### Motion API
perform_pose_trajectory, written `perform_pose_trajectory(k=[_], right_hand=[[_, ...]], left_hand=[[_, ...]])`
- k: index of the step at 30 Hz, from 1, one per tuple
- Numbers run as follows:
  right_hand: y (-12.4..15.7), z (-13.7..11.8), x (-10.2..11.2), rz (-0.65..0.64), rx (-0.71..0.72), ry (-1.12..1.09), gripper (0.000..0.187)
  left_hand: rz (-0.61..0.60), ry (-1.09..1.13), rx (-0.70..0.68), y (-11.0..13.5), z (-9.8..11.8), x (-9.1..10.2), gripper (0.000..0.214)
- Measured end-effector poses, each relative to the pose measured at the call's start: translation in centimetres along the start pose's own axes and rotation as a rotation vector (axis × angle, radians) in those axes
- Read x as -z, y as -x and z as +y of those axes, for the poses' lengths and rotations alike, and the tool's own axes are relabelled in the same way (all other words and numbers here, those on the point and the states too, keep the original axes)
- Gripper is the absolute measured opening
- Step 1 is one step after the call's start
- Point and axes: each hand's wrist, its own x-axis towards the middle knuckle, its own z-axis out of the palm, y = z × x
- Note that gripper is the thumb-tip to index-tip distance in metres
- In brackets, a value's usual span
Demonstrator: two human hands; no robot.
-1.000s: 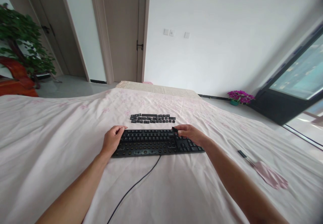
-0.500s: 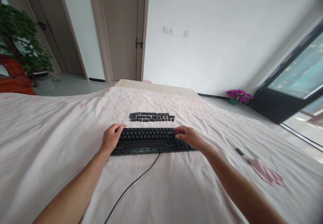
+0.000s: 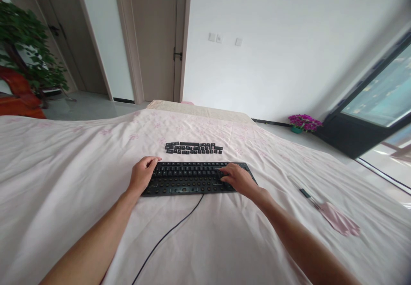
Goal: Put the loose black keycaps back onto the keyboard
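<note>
A black keyboard (image 3: 192, 178) with several keycaps removed lies on a pale pink sheet (image 3: 64, 182). Its cable (image 3: 167, 236) runs toward me. My left hand (image 3: 141, 176) curls over the keyboard's left end and grips that edge. Over the right part of the key field, my right hand (image 3: 236, 179) has its fingers bent down onto the keys; what the fingertips pinch, if anything, is hidden. Rows of loose black keycaps (image 3: 192, 148) lie on the sheet just beyond the keyboard.
A thin tool with a black handle (image 3: 307, 194) and a pink cloth (image 3: 338, 224) lie on the sheet at the right. Doors, a green plant (image 3: 28, 45) and a pot of purple flowers (image 3: 303, 123) stand beyond the bed.
My right hand has come from the keyboard's top right area down and left onto the keys. The dark keycap seen at its fingertips a second ago no longer shows. The left hand has stayed put.
</note>
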Motion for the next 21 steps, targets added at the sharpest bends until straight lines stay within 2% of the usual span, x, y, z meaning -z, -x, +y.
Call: perform_pose_trajectory(k=[5,13,21], right_hand=[[0.2,0.0,-0.2,-0.006,0.000,0.047,0.032],[0.3,-1.5,0.1,-0.005,0.054,0.216,0.030],[-0.4,-1.7,0.1,-0.041,0.077,0.266,0.029]], left_hand=[[-0.002,-0.003,-0.004,0.0,0.0,0.0,0.035],[-0.005,-0.006,-0.006,-0.1,-0.3,0.0,0.036],[-0.002,-0.007,0.002,0.0,0.0,0.1,0.035]])
